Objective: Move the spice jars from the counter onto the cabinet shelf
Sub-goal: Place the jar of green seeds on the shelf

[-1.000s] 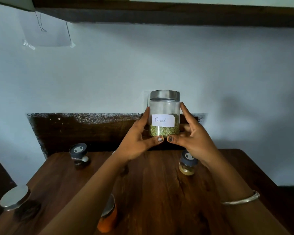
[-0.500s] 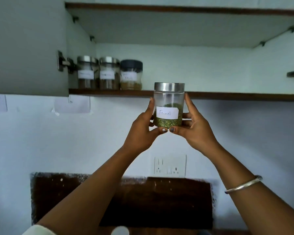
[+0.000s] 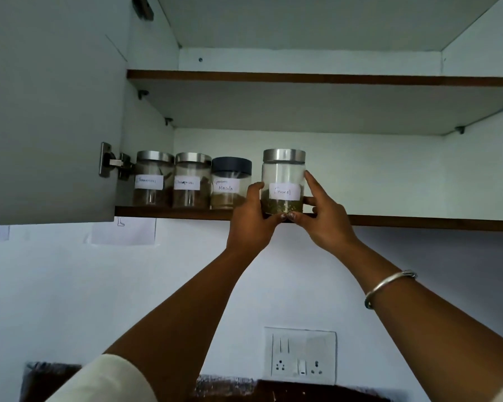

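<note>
Glass with a steel lid, the fennel jar point(image 3: 283, 181) stood upright at the front edge of the lower cabinet shelf point(image 3: 418, 220), just beside the garam masala jar point(image 3: 230, 184). Your left hand point(image 3: 249, 219) and right hand point(image 3: 323, 219) gripped it low on both sides, thumbs meeting below the label, I think to keep it level and the label facing out. Whether its base rested on the board, I could not tell.

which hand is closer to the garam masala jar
Left. The left hand grips the fennel jar on its left side, next to the garam masala jar; the right hand grips its far side.
</note>
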